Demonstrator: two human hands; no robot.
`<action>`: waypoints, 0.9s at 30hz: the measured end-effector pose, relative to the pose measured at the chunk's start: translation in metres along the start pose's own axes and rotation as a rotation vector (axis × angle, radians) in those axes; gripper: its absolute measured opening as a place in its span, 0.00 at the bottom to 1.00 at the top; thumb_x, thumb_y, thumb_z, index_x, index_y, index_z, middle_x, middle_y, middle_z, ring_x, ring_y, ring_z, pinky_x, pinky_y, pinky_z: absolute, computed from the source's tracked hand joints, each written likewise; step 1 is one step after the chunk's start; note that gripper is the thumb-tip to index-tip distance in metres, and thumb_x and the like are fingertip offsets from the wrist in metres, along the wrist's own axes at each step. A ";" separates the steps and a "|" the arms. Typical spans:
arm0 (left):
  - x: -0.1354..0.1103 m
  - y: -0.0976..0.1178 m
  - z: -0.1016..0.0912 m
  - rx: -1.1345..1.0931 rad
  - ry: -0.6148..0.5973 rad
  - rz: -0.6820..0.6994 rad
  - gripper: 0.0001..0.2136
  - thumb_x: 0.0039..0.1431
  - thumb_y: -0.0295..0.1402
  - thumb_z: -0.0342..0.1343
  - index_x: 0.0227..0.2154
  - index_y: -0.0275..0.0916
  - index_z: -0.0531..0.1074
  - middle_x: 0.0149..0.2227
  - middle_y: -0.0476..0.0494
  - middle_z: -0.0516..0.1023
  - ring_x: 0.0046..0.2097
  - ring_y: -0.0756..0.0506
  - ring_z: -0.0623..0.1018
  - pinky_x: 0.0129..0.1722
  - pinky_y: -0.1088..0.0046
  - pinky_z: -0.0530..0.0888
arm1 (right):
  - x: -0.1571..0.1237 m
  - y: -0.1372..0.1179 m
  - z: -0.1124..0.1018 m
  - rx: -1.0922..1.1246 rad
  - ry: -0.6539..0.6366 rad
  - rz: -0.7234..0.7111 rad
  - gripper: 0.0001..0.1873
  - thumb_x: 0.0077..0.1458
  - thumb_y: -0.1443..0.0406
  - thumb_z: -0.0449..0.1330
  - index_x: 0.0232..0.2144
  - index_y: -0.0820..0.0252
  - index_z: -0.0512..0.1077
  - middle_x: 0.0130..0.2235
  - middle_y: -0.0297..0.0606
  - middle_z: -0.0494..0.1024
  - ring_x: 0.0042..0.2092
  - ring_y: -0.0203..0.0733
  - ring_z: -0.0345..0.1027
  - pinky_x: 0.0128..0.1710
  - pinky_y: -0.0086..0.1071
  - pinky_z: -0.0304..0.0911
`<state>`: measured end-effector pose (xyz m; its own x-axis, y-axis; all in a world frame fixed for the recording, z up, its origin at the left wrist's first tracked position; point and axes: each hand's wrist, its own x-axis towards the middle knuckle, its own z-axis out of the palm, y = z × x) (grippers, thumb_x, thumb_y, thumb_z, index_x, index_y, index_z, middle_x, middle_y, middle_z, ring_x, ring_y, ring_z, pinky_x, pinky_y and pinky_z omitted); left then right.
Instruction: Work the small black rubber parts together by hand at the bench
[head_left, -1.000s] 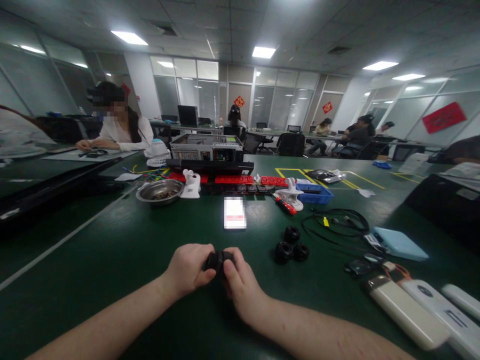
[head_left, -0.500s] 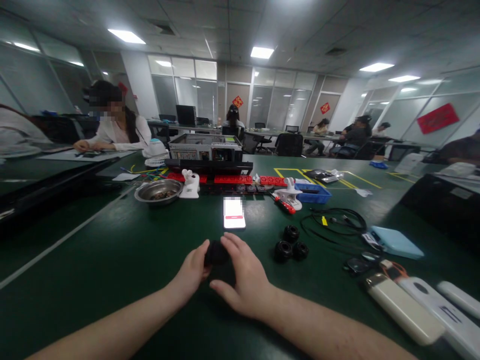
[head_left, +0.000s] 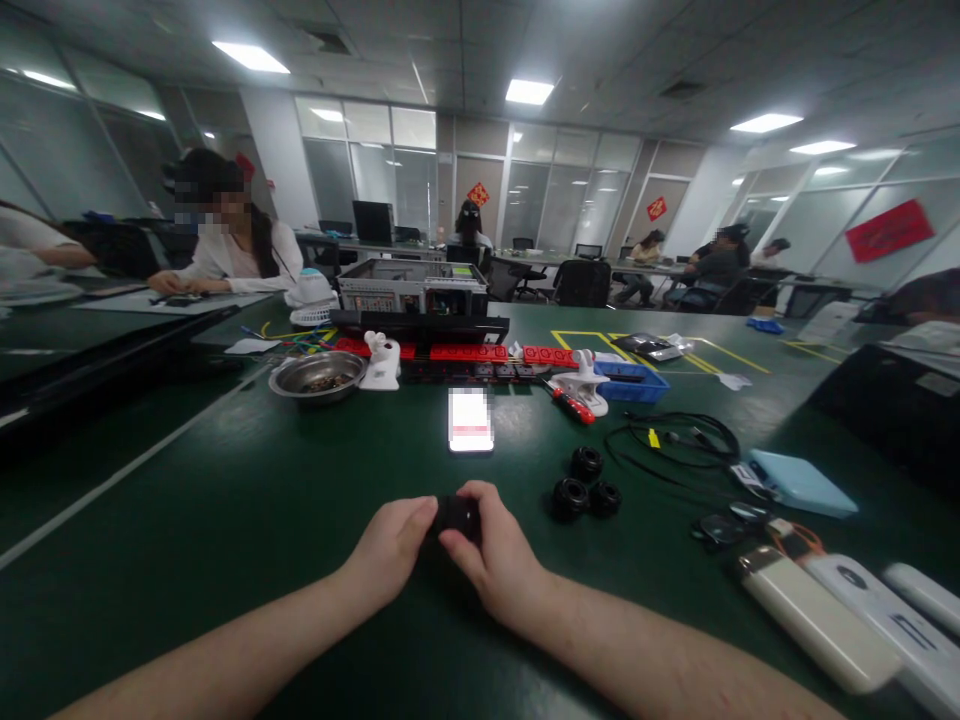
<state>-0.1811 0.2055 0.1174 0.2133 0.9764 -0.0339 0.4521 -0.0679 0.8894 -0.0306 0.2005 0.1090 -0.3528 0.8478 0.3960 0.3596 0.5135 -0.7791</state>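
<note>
Reading from the left, a metal bowl point(head_left: 319, 396) is noted on the table point(head_left: 225, 500), well apart from the hands. The left side of a small black part point(head_left: 459, 516) is gripped by the left hand point(head_left: 391, 545); a lit phone point(head_left: 471, 425) is seen beyond it. The part's right side is clasped by the right hand point(head_left: 504, 550). Farther right, three black rings point(head_left: 562, 502) are grouped. Should either grip slip, the part could be dropped and rolled among the rings, where, being similarly dark, it might be confused.
</note>
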 end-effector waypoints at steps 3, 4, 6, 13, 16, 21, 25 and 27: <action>0.004 -0.002 0.007 -0.385 0.000 -0.349 0.22 0.49 0.54 0.34 0.17 0.40 0.56 0.13 0.58 0.51 0.16 0.52 0.55 0.18 0.77 0.53 | -0.001 -0.004 -0.007 -0.325 -0.041 -0.403 0.14 0.49 0.69 0.53 0.41 0.58 0.62 0.45 0.44 0.64 0.44 0.45 0.59 0.43 0.41 0.58; 0.005 -0.004 0.008 -0.414 0.007 -0.372 0.21 0.49 0.53 0.34 0.17 0.40 0.55 0.12 0.58 0.50 0.16 0.53 0.54 0.17 0.77 0.52 | -0.001 -0.005 -0.009 -0.359 -0.039 -0.444 0.18 0.49 0.68 0.53 0.45 0.58 0.60 0.48 0.45 0.61 0.47 0.47 0.56 0.46 0.43 0.55; 0.004 -0.006 0.008 -0.344 -0.013 -0.243 0.21 0.50 0.51 0.35 0.17 0.39 0.57 0.14 0.57 0.53 0.18 0.52 0.56 0.18 0.77 0.54 | -0.001 -0.006 -0.010 -0.316 -0.013 -0.352 0.30 0.46 0.64 0.56 0.52 0.59 0.53 0.53 0.47 0.56 0.51 0.50 0.53 0.48 0.46 0.52; -0.006 -0.002 -0.002 0.215 -0.048 0.225 0.18 0.55 0.45 0.38 0.22 0.38 0.64 0.22 0.50 0.64 0.26 0.48 0.65 0.27 0.74 0.61 | 0.006 0.003 -0.006 0.138 -0.144 0.302 0.19 0.55 0.52 0.44 0.35 0.61 0.64 0.25 0.34 0.67 0.26 0.35 0.62 0.26 0.29 0.60; -0.006 -0.001 -0.002 0.232 -0.010 0.174 0.18 0.56 0.44 0.38 0.22 0.38 0.65 0.23 0.50 0.65 0.26 0.48 0.66 0.27 0.74 0.62 | 0.006 0.004 -0.006 0.111 -0.128 0.285 0.17 0.54 0.53 0.48 0.36 0.60 0.62 0.25 0.33 0.67 0.26 0.35 0.62 0.25 0.28 0.60; 0.002 -0.013 -0.002 0.012 -0.032 0.050 0.23 0.56 0.47 0.33 0.18 0.37 0.63 0.18 0.51 0.63 0.22 0.49 0.65 0.23 0.74 0.62 | 0.005 0.003 -0.011 -0.239 -0.110 -0.194 0.20 0.45 0.62 0.60 0.42 0.59 0.62 0.40 0.41 0.64 0.39 0.41 0.60 0.38 0.34 0.61; 0.003 -0.016 -0.002 -0.094 -0.152 0.104 0.25 0.55 0.50 0.32 0.22 0.35 0.66 0.20 0.49 0.66 0.24 0.48 0.67 0.25 0.74 0.63 | 0.007 0.006 -0.012 -0.386 -0.052 -0.421 0.13 0.50 0.70 0.53 0.40 0.58 0.65 0.41 0.43 0.62 0.40 0.43 0.58 0.38 0.36 0.60; 0.002 -0.014 0.000 -0.191 -0.191 0.152 0.22 0.53 0.51 0.39 0.32 0.35 0.66 0.27 0.46 0.69 0.27 0.48 0.69 0.26 0.74 0.65 | 0.007 0.008 -0.012 -0.333 -0.046 -0.424 0.15 0.48 0.72 0.53 0.41 0.58 0.65 0.41 0.42 0.62 0.40 0.42 0.58 0.38 0.35 0.61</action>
<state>-0.1869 0.2078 0.1044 0.4327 0.9008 0.0369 0.2351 -0.1523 0.9600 -0.0202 0.2123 0.1110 -0.5611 0.5543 0.6147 0.4294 0.8298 -0.3563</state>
